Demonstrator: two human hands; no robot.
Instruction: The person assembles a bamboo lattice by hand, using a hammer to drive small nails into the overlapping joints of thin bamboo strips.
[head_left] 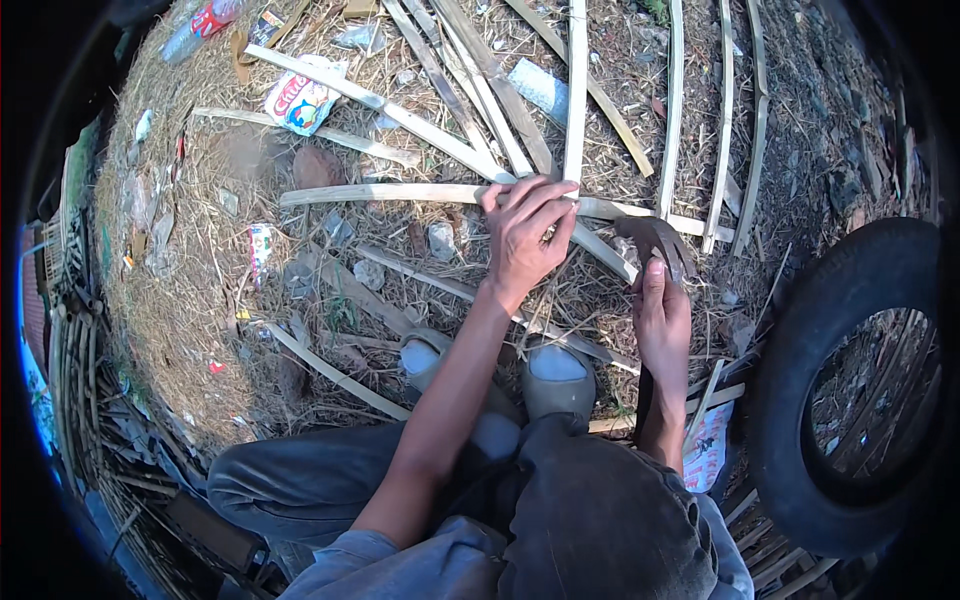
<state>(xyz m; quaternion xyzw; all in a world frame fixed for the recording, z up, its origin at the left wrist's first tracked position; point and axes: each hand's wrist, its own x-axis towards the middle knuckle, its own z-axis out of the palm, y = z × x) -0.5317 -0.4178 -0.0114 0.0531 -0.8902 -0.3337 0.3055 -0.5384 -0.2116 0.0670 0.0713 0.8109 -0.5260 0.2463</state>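
Bamboo strips (375, 191) cross in front of me on the straw-covered ground. My left hand (530, 225) has its fingers curled down over the point where several strips meet, including an upright pale strip (576, 90) and a slanting one (390, 108). To its right, my right hand (662, 312) grips a tool with a wide, dark, curved metal head (655, 243), thumb lying along it. Its dark lower part runs down beside my wrist. That head rests by the right ends of the strips; its exact kind is unclear.
A black tyre (775, 400) lies at the right. More strips (722, 130) fan out at the far right. Litter includes a plastic bottle (200, 30) and a printed wrapper (300, 98). My shoes (558, 380) are close below my hands. Bamboo poles (75, 390) are piled at the left.
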